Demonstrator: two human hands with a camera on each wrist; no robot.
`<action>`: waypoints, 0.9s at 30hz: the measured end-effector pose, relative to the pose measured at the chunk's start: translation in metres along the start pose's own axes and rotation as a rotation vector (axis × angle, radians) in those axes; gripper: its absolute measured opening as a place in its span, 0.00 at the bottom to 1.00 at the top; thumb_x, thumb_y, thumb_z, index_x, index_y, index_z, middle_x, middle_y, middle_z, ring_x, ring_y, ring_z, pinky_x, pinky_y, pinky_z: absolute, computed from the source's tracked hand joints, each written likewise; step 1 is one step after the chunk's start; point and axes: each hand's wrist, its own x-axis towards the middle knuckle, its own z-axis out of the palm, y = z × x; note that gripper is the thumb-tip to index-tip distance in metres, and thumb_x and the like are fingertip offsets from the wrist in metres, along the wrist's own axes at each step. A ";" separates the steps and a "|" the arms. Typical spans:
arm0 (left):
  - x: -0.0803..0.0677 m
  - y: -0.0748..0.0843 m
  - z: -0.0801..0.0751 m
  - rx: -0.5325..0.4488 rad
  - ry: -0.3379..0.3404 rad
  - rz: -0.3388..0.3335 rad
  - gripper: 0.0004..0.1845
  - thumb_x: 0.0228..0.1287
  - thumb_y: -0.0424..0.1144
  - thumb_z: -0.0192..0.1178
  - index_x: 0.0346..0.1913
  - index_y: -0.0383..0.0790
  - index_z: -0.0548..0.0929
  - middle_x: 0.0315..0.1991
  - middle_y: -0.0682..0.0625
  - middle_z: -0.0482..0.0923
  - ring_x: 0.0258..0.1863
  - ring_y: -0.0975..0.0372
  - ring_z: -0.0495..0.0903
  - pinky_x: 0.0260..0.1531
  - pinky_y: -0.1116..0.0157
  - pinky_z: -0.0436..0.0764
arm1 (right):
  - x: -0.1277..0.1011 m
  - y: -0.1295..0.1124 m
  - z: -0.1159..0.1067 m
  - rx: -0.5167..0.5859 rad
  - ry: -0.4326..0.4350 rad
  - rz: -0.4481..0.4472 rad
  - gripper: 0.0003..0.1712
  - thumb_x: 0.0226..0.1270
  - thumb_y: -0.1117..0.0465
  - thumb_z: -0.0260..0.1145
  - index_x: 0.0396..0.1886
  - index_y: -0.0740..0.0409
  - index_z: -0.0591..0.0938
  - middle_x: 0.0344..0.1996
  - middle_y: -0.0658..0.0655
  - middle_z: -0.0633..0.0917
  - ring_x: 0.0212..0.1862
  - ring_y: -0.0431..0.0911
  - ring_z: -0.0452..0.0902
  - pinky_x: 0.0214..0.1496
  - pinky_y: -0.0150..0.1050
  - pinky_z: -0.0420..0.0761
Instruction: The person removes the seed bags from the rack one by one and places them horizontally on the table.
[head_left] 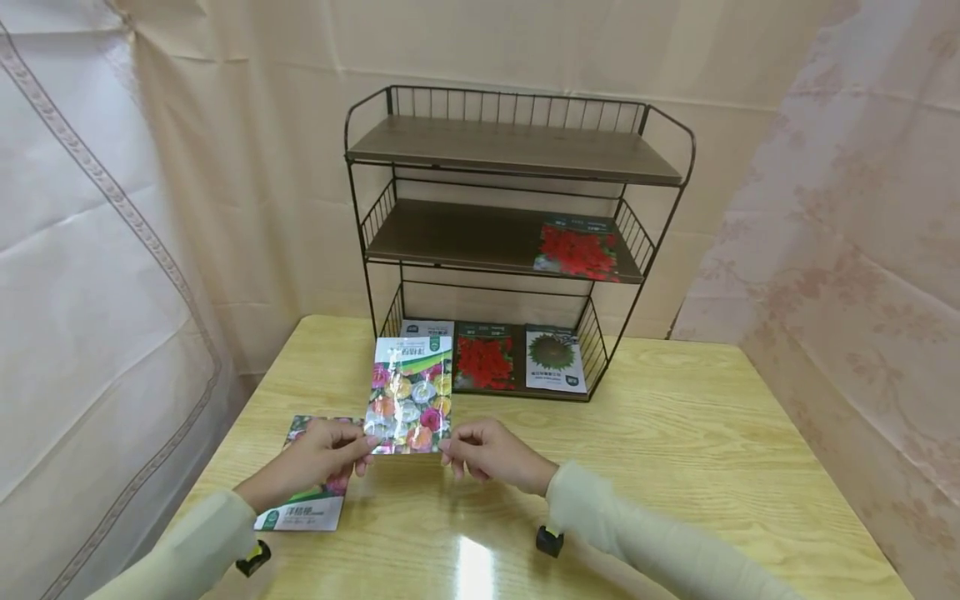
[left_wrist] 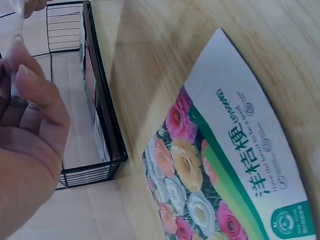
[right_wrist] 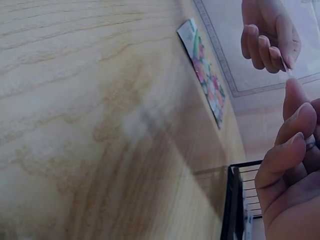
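Both hands hold one flower seed packet (head_left: 408, 396) by its two near corners, raised over the table in front of the rack's left end. My left hand (head_left: 322, 454) pinches the left corner between thumb and fingers. At the right corner, my right hand (head_left: 491, 454) pinches it the same way. The packet shows pink, white and orange blooms and a white band. A second packet with the same print (left_wrist: 200, 175) lies on the table under my left hand, which partly covers it in the head view.
A black wire rack (head_left: 517, 217) with three dark shelves stands at the table's back. On its middle shelf lies a red-flower packet (head_left: 577, 250). The bottom shelf bears another red-flower packet (head_left: 484, 358), a sunflower packet (head_left: 553, 358) and a partly hidden white packet (head_left: 427, 328).
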 end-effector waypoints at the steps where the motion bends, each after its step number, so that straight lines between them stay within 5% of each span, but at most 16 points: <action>1: 0.000 -0.002 0.000 -0.010 -0.013 -0.009 0.23 0.80 0.53 0.54 0.35 0.35 0.83 0.28 0.37 0.80 0.17 0.61 0.73 0.15 0.69 0.72 | 0.000 0.001 0.001 0.002 -0.005 -0.002 0.21 0.81 0.52 0.60 0.37 0.67 0.85 0.24 0.61 0.83 0.17 0.40 0.63 0.18 0.33 0.64; 4: -0.002 -0.006 0.000 -0.045 -0.055 -0.035 0.24 0.80 0.51 0.54 0.37 0.30 0.83 0.27 0.39 0.80 0.18 0.62 0.72 0.16 0.72 0.70 | 0.001 0.005 0.005 0.007 -0.021 -0.001 0.22 0.81 0.53 0.60 0.38 0.70 0.84 0.26 0.66 0.84 0.16 0.40 0.64 0.18 0.33 0.65; 13: -0.008 -0.014 0.001 -0.017 -0.074 -0.041 0.24 0.81 0.49 0.54 0.36 0.28 0.82 0.26 0.39 0.81 0.18 0.65 0.73 0.16 0.71 0.71 | 0.001 0.015 0.015 0.031 -0.021 0.029 0.22 0.80 0.52 0.61 0.38 0.70 0.84 0.21 0.53 0.83 0.16 0.38 0.64 0.19 0.34 0.66; 27: -0.019 -0.023 0.003 -0.010 -0.094 -0.056 0.26 0.82 0.49 0.52 0.36 0.26 0.81 0.26 0.40 0.81 0.18 0.66 0.70 0.17 0.71 0.71 | -0.001 0.020 0.030 0.083 -0.042 0.048 0.22 0.80 0.54 0.62 0.36 0.72 0.84 0.20 0.53 0.83 0.15 0.38 0.63 0.16 0.29 0.63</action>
